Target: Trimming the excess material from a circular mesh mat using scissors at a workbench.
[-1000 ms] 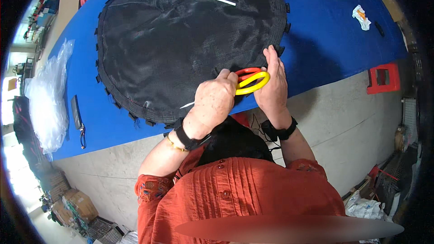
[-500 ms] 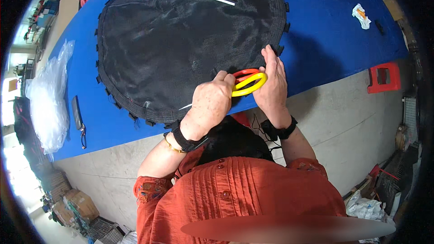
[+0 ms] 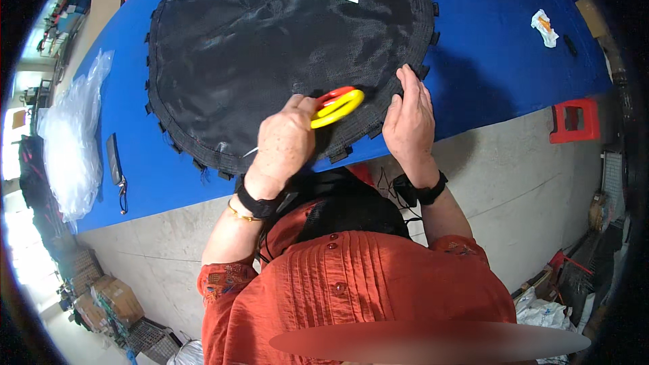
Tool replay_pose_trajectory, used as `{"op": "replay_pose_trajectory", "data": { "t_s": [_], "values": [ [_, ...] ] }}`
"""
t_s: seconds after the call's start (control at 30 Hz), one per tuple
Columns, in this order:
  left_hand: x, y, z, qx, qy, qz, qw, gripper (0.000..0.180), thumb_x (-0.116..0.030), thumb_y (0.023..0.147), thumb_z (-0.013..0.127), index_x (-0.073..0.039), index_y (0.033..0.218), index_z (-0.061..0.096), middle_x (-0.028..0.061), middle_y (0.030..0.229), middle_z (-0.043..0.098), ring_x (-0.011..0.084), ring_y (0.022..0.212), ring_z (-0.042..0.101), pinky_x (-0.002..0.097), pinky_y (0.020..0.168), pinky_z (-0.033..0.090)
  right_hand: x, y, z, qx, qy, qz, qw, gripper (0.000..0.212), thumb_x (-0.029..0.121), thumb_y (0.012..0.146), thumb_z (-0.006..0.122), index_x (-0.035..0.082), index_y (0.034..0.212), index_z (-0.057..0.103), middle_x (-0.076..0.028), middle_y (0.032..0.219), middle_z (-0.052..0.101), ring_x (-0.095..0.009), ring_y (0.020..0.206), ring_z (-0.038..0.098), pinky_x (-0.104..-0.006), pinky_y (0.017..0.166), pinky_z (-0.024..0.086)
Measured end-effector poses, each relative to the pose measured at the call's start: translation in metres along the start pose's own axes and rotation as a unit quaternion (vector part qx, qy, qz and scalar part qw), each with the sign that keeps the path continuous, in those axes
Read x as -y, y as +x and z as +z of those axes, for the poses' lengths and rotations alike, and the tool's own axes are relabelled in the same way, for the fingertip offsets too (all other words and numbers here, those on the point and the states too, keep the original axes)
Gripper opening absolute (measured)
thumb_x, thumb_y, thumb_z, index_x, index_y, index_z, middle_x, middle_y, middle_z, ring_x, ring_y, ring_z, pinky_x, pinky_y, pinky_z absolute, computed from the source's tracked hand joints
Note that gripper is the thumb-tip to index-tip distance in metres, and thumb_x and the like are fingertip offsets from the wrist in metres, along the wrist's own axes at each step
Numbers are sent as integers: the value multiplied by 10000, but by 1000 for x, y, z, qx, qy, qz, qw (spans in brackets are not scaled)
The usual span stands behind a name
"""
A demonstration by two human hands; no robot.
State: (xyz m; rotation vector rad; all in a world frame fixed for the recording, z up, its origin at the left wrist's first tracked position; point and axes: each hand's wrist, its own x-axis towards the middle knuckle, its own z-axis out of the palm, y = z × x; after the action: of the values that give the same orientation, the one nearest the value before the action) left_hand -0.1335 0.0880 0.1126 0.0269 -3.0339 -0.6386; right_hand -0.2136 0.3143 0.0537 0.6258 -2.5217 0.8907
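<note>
Head view: our left hand (image 3: 287, 145) is closed around yellow-and-red scissors (image 3: 336, 106) at the near rim of the round black mat (image 3: 270, 47) on the blue surface (image 3: 500, 47). Our right hand (image 3: 409, 118) lies flat, fingers together, on the mat's edge just beside the scissors.

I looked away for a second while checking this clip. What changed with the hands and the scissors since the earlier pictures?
The right hand let go of the yellow-and-red scissors and moved to the right, now lying flat on the rim of the black round mat. The left hand kept hold of the scissors. The mat, the blue table, the clear plastic bag and the red stool stayed put.
</note>
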Motion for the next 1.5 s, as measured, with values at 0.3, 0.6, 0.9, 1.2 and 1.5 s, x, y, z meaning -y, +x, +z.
{"op": "replay_pose_trajectory", "data": {
  "t_s": [0.3, 0.6, 0.9, 1.2, 1.5],
  "values": [
    [50, -39, -22, -65, -2, -49, 997, 241, -19, 923, 625, -85, 1143, 700, 131, 1083, 707, 413, 921, 727, 501, 794, 601, 1, -3, 1, 8, -43, -17, 999, 421, 30, 991, 591, -47, 1404, 570, -268, 1375, 652, -453, 1343, 590, -536, 1187, 434],
    [88, -73, -37, -99, 16, -118, 988, 218, -27, 945, 620, -80, 1136, 710, 142, 1084, 717, 414, 950, 727, 494, 801, 596, -7, -3, 4, 3, -57, -60, 997, 302, 35, 999, 575, -36, 1276, 673, -234, 1390, 670, -432, 1360, 589, -534, 1187, 435],
    [102, -86, -40, -128, 12, -153, 980, 180, -79, 967, 666, -86, 1139, 719, 143, 1108, 723, 410, 963, 731, 492, 819, 594, 35, -12, -19, 117, 72, -121, 983, 333, 195, 970, 721, 12, 1248, 702, -246, 1408, 646, -452, 1372, 566, -608, 1205, 341],
    [110, -97, -35, -147, 12, -149, 978, 239, -31, 931, 632, -88, 1148, 712, 136, 1078, 706, 412, 937, 727, 486, 791, 597, 64, -19, -22, 247, 80, -246, 934, 459, 234, 924, 786, 51, 1333, 688, -187, 1439, 636, -377, 1377, 578, -626, 1227, 321],
    [114, -103, -34, -155, -7, -143, 977, 216, -57, 930, 674, -75, 1140, 716, 155, 1064, 707, 408, 940, 729, 488, 808, 597, 57, -7, -22, 215, 25, -309, 926, 305, 141, 978, 673, 79, 1268, 743, -148, 1339, 714, -336, 1241, 677, -520, 1132, 466]
  ]
}}
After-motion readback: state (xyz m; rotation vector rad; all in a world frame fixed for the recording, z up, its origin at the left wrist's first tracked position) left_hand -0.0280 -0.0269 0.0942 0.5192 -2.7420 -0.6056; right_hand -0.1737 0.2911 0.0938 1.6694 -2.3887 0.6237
